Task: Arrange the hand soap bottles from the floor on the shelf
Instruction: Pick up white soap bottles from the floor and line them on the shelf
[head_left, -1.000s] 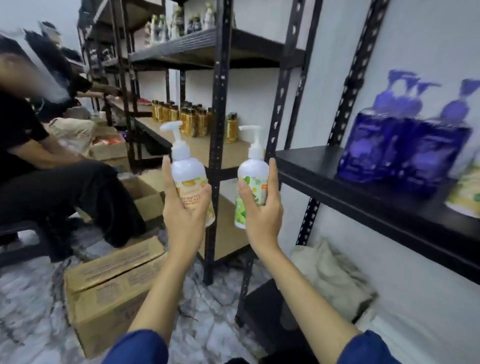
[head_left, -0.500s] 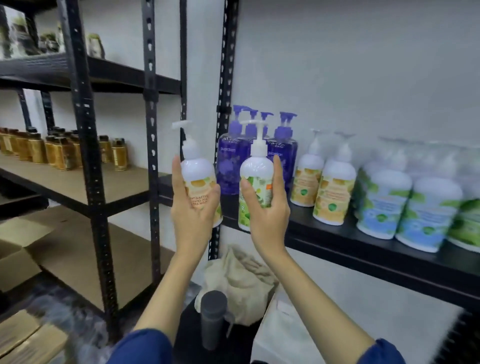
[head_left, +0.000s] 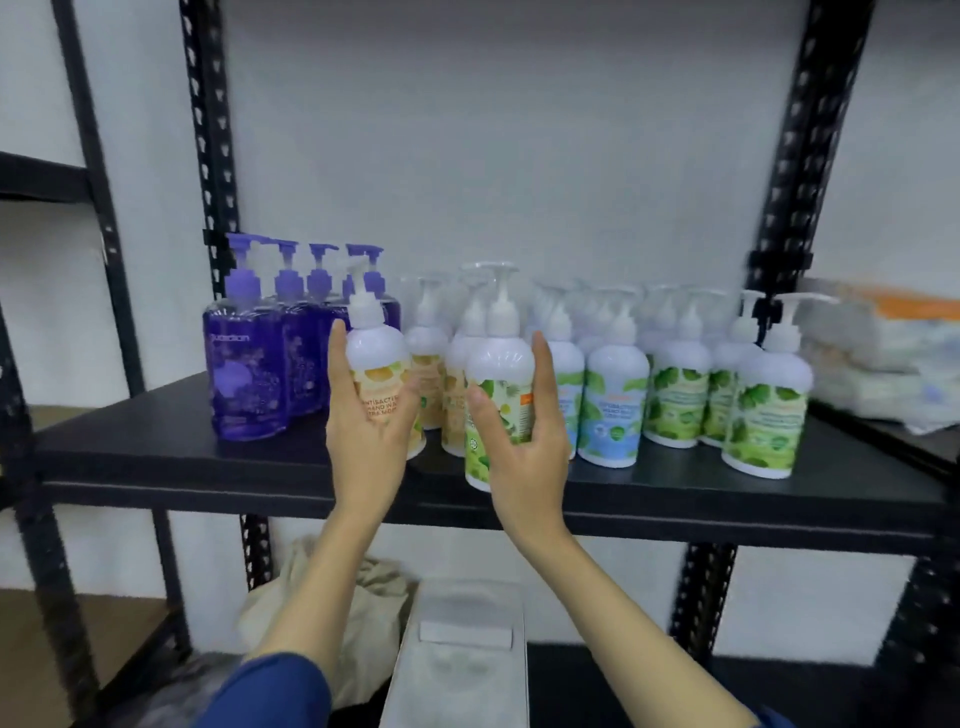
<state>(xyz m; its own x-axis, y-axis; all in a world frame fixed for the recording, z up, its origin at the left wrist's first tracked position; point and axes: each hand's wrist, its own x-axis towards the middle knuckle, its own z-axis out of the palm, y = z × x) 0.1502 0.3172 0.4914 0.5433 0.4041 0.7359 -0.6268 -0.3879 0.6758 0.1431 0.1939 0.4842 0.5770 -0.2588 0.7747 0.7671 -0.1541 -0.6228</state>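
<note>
My left hand (head_left: 370, 431) grips a white pump bottle with an orange label (head_left: 376, 358), held upright over the black shelf (head_left: 156, 447). My right hand (head_left: 524, 447) grips a white pump bottle with a green label (head_left: 498, 384), upright near the shelf's front edge. Behind them on the shelf stand several purple soap bottles (head_left: 249, 374) at the left, orange-label bottles (head_left: 431, 374) in the middle, and blue-label (head_left: 615, 400) and green-label bottles (head_left: 766, 410) to the right.
Black perforated uprights (head_left: 213, 156) (head_left: 810, 156) frame the shelf bay. Stacked white packs (head_left: 883, 353) lie on the neighbouring shelf at right. Below the shelf are a beige cloth bag (head_left: 374, 613) and a white plastic container (head_left: 462, 654). Bare shelf surface lies in front of the purple bottles.
The view has swung right to face the shelf squarely. Both hands have carried their bottles forward, over the shelf's front edge.
</note>
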